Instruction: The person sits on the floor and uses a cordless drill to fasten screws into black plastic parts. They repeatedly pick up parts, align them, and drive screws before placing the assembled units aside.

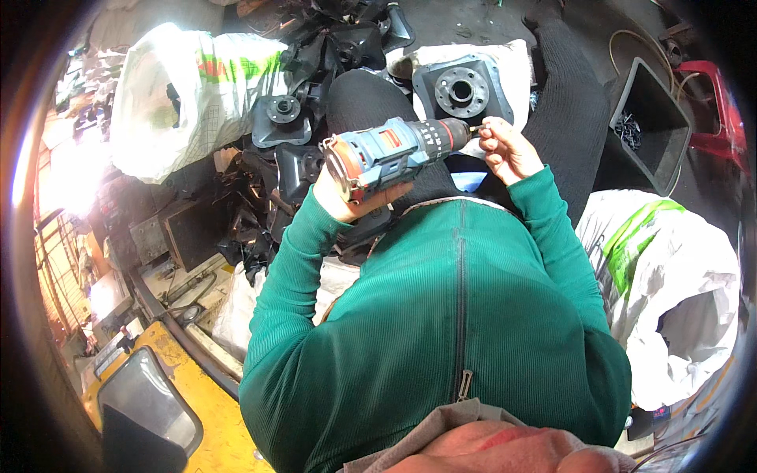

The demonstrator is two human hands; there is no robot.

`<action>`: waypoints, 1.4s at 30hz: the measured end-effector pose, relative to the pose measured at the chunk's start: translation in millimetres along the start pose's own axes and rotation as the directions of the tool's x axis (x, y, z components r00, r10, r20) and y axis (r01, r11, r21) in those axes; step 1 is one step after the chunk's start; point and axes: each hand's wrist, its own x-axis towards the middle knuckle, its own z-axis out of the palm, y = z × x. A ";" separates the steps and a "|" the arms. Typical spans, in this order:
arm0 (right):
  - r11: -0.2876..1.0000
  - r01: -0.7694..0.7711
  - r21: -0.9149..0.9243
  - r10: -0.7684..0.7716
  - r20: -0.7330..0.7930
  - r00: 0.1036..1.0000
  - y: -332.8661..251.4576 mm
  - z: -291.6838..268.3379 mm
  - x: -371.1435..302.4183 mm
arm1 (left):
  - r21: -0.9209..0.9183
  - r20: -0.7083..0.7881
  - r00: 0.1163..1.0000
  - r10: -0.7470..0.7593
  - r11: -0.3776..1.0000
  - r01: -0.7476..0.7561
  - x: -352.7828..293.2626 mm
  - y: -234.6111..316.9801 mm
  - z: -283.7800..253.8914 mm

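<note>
My left hand [351, 203] is wrapped round the handle of a blue and grey cordless drill [386, 151]. The drill lies across my lap, chuck pointing right. At the tip of its thin bit [475, 128], the fingers of my right hand [505, 150] are pinched together; whatever small piece they hold is hidden. Just beyond the drill, between my knees, sits a dark square part with a round metal flange [461, 92] with holes around its ring. It rests on a white sack [516, 63].
Black flanged parts [282, 126] are heaped at the left beside a white and green sack [169, 102]. A dark bin [650, 126] with small metal fasteners [628, 130] stands right, near a red object [714, 110]. Another white sack [670, 292] lies at my right, a yellow machine [158, 347] at lower left.
</note>
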 end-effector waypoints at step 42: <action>0.670 -0.009 -0.742 -0.441 -0.407 0.800 -2.6 -57.9 85.9 | 0.380 0.349 0.881 -0.319 0.908 0.179 99.9 -2.9 3.6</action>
